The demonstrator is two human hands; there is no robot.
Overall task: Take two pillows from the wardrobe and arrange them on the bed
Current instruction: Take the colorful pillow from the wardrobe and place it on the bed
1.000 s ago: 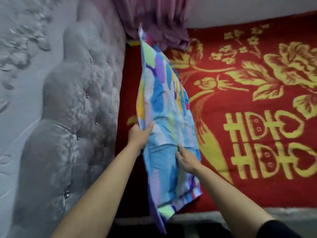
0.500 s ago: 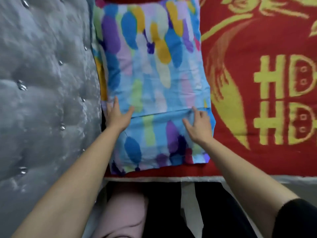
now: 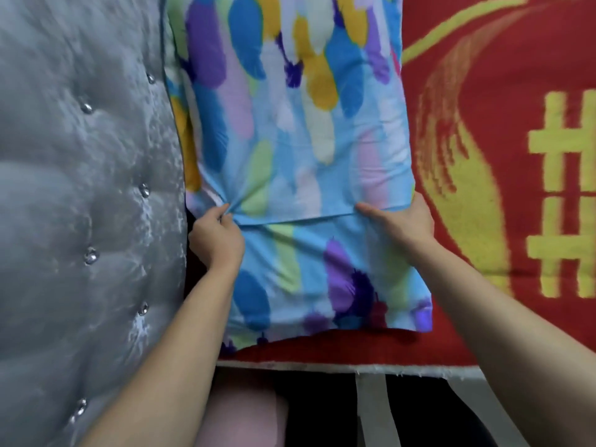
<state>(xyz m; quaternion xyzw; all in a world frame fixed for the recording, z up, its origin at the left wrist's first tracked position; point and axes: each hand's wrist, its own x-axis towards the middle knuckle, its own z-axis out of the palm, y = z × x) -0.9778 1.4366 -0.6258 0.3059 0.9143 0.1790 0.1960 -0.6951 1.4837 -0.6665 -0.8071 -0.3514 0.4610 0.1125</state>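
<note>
A pillow (image 3: 290,140) in a blue case with purple, yellow, pink and green brush marks lies flat on the bed, its long side against the headboard. My left hand (image 3: 216,237) pinches a fold of the case at the pillow's left edge, where the fabric bunches. On the right edge, my right hand (image 3: 403,224) grips the pillow, thumb on top along the case's flap seam. Only this one pillow is in view.
The bed is covered by a red blanket (image 3: 516,156) with yellow patterns. A grey tufted headboard (image 3: 80,188) with shiny buttons fills the left. The bed's near edge (image 3: 354,367) runs below the pillow, with my legs under it.
The pillow went from held upright to lying flat against the headboard. My left hand changed from a flat palm to a pinch; my right hand shifted to the right edge.
</note>
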